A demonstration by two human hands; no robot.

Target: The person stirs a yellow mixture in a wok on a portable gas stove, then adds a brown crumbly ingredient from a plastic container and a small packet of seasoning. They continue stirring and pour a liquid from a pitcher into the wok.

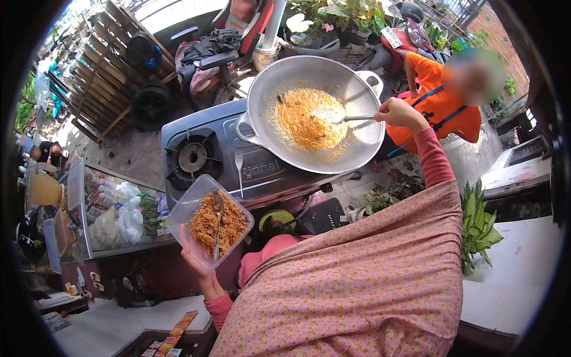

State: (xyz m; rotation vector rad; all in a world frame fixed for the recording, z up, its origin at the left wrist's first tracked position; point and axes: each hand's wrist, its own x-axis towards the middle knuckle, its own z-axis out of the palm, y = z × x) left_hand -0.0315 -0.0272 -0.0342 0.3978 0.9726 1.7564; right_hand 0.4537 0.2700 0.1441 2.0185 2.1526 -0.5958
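My left hand [196, 259] holds a clear square plastic container [178, 214] from below, partly hidden by it. Inside lies a brown crumbly food [203, 227] with a metal spoon [217, 227] resting on it. My right hand [399, 115] grips the handle of a metal utensil [360, 118], whose far end is in the orange bubbling mixture [303, 122]. That mixture fills the bottom of a large two-handled metal wok [279, 73], which sits over the right side of a gas stove [267, 172].
A fork [239, 172] lies on the stove beside the bare left burner [192, 157]. Past the wok, at right, is a person in orange [439, 89] near a red motorbike [397, 42]. A glass display case [120, 214] with packed goods stands at left. Potted leaves [477, 232] are at right.
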